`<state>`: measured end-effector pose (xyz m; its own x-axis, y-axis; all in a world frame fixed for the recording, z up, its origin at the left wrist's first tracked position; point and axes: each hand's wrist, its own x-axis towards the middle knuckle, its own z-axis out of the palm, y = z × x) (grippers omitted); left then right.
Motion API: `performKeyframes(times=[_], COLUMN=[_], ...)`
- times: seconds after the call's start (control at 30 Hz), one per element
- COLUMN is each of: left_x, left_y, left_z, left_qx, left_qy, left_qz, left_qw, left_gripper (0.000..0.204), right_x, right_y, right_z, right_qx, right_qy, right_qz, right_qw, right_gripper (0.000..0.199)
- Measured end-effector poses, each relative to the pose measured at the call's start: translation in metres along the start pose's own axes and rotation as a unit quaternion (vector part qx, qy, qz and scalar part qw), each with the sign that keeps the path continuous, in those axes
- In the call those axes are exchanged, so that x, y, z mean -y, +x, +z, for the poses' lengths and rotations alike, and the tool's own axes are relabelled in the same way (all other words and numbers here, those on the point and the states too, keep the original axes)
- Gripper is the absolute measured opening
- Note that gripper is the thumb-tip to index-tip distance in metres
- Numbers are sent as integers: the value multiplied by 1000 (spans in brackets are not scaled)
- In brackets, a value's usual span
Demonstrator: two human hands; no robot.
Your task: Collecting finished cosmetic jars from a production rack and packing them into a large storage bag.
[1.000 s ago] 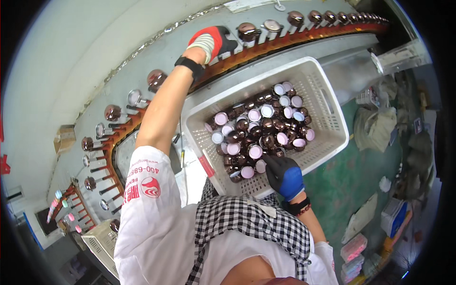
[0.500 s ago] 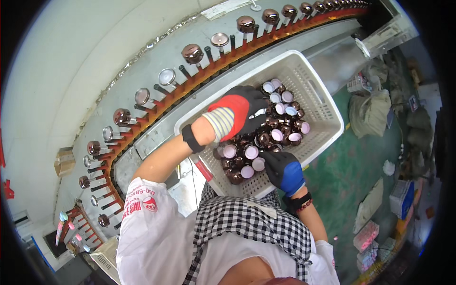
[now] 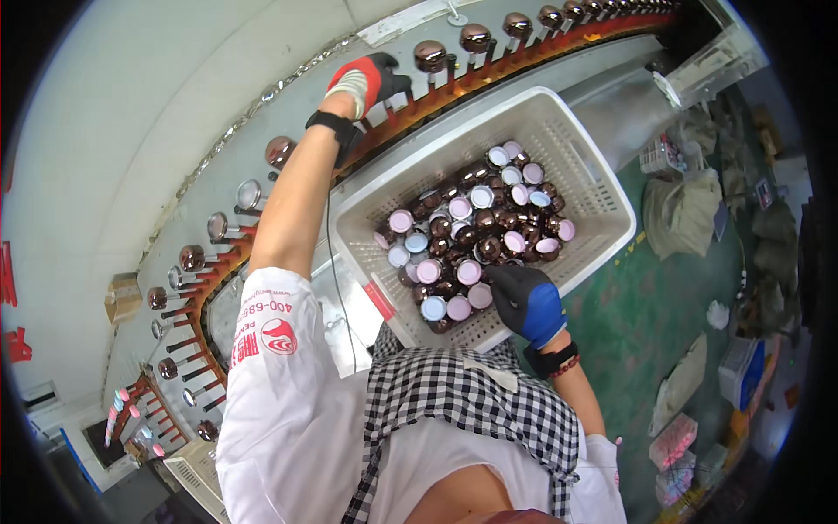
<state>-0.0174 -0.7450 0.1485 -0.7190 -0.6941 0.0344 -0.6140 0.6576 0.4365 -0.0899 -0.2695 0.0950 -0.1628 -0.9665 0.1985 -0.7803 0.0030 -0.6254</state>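
My left hand (image 3: pixel 371 80), in a red and black glove, reaches out to the conveyor rail (image 3: pixel 476 80) at the back. Its fingers curl closed over one of the rail's posts; whatever is in them is hidden. My right hand (image 3: pixel 527 304), in a blue and black glove, is at the near right rim of a white plastic crate (image 3: pixel 602 229). Those fingers are bent closed at the edge of the pile, and what they hold, if anything, cannot be seen. Inside the crate lie many glossy brown rounded caps (image 3: pixel 484 220), several with pale pink or bluish-white faces upward.
Along the curved rail stand upright posts, several topped with shiny brown round caps (image 3: pixel 429 56) and silvery ones (image 3: pixel 249 194). A dark cable (image 3: pixel 336 279) hangs beside the crate. At right, a beige sack (image 3: pixel 683 214) and a blue-white bin (image 3: pixel 742 371) sit on the green floor.
My left hand has moved from over the crate's pile up and left to the rail, uncovering more caps. The capped posts have shifted leftward. My right hand stays near the same rim.
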Motion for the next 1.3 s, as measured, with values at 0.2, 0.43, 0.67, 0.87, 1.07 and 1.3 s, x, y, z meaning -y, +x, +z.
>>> performKeyframes(times=[0.2, 0.43, 0.67, 0.87, 1.07, 1.3], left_x=[-67, -99, -88, -120, -79, -15], left_y=[-143, 4, -38, -163, -187, -245], left_z=[40, 9, 12, 69, 78, 61], left_qx=[84, -158, 54, 173, 178, 259], left_qy=[85, 98, 182, -32, -33, 49], left_qz=[371, 252, 134, 334, 324, 174], left_qw=[921, 950, 973, 926, 929, 949], left_gripper=[45, 71, 30, 63, 52, 34], right_x=[13, 11, 3, 4, -2, -1], right_y=[1, 11, 11, 9, 2, -5], right_z=[-17, -29, -30, -30, -15, -3], right_qx=[-9, 40, -1, -21, -45, -96], right_qy=[22, 40, 49, 42, -12, -33], right_qz=[5, -5, -11, 1, 19, 56], right_qw=[1000, 998, 999, 999, 999, 993], right_gripper=[35, 37, 41, 35, 32, 30])
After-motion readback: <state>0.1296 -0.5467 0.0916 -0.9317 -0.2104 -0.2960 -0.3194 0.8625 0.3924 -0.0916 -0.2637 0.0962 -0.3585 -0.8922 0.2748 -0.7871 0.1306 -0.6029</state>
